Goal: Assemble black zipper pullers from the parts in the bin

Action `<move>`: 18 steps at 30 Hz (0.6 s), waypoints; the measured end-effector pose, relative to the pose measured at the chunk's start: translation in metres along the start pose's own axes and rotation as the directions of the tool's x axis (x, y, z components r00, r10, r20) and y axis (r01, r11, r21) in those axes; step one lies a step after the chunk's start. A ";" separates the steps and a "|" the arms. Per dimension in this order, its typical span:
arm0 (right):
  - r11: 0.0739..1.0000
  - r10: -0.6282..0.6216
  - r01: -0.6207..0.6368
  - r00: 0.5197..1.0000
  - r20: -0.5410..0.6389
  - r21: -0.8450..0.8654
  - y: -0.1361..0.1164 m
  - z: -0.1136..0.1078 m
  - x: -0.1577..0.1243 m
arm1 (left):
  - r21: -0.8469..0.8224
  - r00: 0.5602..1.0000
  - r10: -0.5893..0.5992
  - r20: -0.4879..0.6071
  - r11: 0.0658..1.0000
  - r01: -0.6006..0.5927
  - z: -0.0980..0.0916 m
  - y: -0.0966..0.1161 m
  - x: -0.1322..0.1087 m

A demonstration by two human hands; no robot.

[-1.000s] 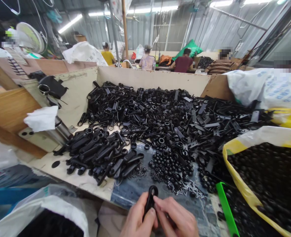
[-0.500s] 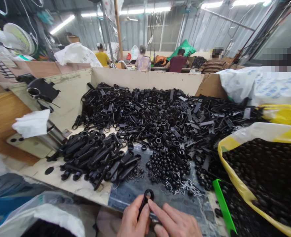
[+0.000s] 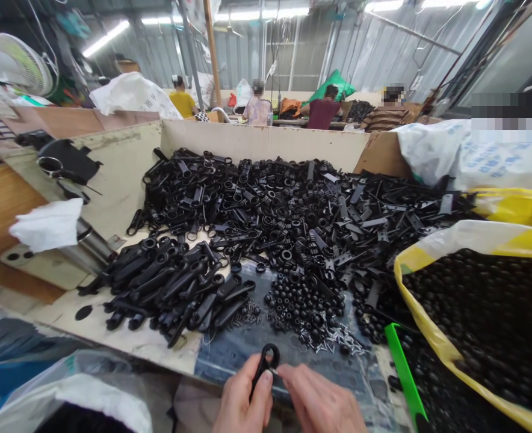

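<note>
Two hands are in view at the bottom edge, both cut off at the wrist. One black handle (image 3: 266,364) with a ring end is held upright between them, over the denim cloth (image 3: 248,349) on the table (image 3: 126,337). The left hand (image 3: 243,400) is closed around the handle's lower shaft, thumb pressed along it. The right hand (image 3: 320,403) has its fingers drawn together, and its fingertips touch the handle just below the ring; a small pale item appears pinched there, too small to identify. Just ahead of the hands lie one cluster of black beads (image 3: 306,304) and a scatter of small screws (image 3: 333,340); neither can be counted. Ahead and to the left lies one pile of finished handles (image 3: 176,285), several dozen, overlapping. Beyond these, a large heap of black parts (image 3: 293,204) fills the table, uncountable. To the right of the right hand are one green scoop (image 3: 404,373), partly cut off, and one yellow bag (image 3: 473,325) of black beads. Four people sit in the far background.
</note>
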State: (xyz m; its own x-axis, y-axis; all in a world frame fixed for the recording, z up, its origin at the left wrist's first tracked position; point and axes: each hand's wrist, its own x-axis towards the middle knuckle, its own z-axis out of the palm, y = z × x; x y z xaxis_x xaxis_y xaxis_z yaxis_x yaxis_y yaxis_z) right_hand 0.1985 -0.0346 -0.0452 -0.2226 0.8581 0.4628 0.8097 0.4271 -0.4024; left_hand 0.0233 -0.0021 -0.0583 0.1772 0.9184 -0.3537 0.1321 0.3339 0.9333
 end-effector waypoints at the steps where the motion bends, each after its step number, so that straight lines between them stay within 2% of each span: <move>1: 0.999 -0.006 0.005 1.000 -0.012 -0.036 -0.001 0.000 0.001 | -0.002 1.000 -0.001 -0.001 1.000 0.001 0.000 -0.001 0.000; 4: 0.990 -0.035 0.037 0.999 0.012 -0.137 -0.001 -0.002 0.002 | -0.008 1.000 -0.014 -0.007 1.000 0.013 0.002 -0.005 0.001; 11: 0.962 -0.085 0.107 0.992 0.097 -0.252 -0.003 -0.008 0.005 | 0.019 0.991 -0.042 -0.130 0.999 0.045 0.007 -0.023 0.005; 15: 0.957 -0.068 0.097 0.991 0.113 -0.272 -0.007 -0.005 0.008 | 0.081 0.988 -0.005 -0.153 0.997 0.017 0.008 -0.025 0.004; 18: 0.957 -0.018 0.033 0.998 0.054 -0.289 -0.011 0.003 0.008 | 0.121 0.988 0.031 -0.151 0.993 -0.013 0.009 -0.017 0.004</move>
State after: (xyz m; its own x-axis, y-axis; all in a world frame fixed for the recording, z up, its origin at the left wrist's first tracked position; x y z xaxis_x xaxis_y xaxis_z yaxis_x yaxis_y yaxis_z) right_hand 0.1866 -0.0316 -0.0394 -0.2662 0.8644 0.4265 0.9242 0.3545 -0.1418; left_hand 0.0305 -0.0062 -0.0763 0.0316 0.9499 -0.3109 0.2467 0.2941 0.9234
